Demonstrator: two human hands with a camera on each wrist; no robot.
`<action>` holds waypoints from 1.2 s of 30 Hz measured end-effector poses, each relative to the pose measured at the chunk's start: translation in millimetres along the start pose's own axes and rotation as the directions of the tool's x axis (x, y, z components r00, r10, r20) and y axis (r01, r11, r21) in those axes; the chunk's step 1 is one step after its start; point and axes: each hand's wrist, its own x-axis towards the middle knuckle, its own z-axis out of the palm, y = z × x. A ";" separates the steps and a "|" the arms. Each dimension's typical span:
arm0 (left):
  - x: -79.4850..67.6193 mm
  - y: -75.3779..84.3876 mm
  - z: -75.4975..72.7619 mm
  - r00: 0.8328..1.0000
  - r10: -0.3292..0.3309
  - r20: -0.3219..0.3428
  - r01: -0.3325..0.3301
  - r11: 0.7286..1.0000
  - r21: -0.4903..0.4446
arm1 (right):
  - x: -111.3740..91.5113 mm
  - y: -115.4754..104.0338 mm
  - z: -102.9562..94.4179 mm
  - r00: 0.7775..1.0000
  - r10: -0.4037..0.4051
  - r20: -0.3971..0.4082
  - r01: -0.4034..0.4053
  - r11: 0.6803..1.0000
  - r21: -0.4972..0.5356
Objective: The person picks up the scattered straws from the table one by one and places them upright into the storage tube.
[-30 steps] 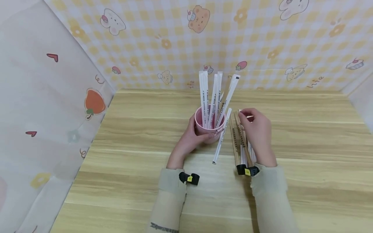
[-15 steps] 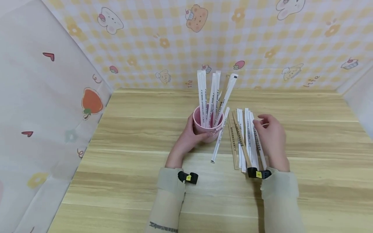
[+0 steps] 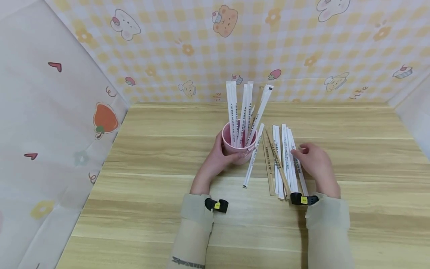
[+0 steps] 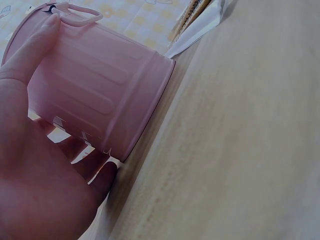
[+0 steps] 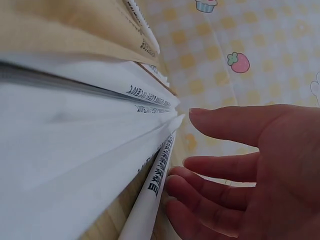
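Note:
In the head view my left hand point(image 3: 216, 161) grips a pink cup from its left, thumb across the front and the other fingers behind. The left wrist view shows the ribbed side of this pink cup point(image 4: 95, 80), with a small ring handle point(image 4: 82, 21) near its rim. Several slim paper-wrapped sticks point(image 3: 231, 108) stand in it. My right hand point(image 3: 315, 158) is beside a row of wrapped sticks point(image 3: 286, 160) on the table, white and brown. In the right wrist view, thumb and fingers are apart with nothing between them, just beyond the sticks' ends.
One white wrapped stick point(image 3: 252, 160) lies slanted close by the cup's right side. A brown wrapped stick point(image 3: 268, 164) is at the row's left edge. Behind the wooden table point(image 3: 151, 149) rises a yellow checked backdrop point(image 3: 161, 48), with a white printed sheet point(image 3: 74, 123) at left.
My right hand has moved right and nearer to me, from over the row's middle to its right edge. The left hand keeps its grip on the cup; the head view has shifted slightly.

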 end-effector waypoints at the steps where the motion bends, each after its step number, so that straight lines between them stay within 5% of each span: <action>1: 0.0 -0.1 0.0 1.000 0.003 0.001 -0.003 1.000 -0.002 | 0.1 0.3 0.2 1.000 0.006 0.007 -0.006 1.000 -0.007; 20: -0.8 0.6 0.3 1.000 0.023 0.006 -0.023 1.000 -0.002 | -2.3 -8.1 5.9 0.998 -0.009 0.056 0.013 0.998 -0.059; 36: 0.9 -0.6 0.9 1.000 0.015 0.005 -0.015 1.000 0.007 | -2.2 -4.3 -2.0 0.999 0.019 0.047 -0.021 0.999 0.036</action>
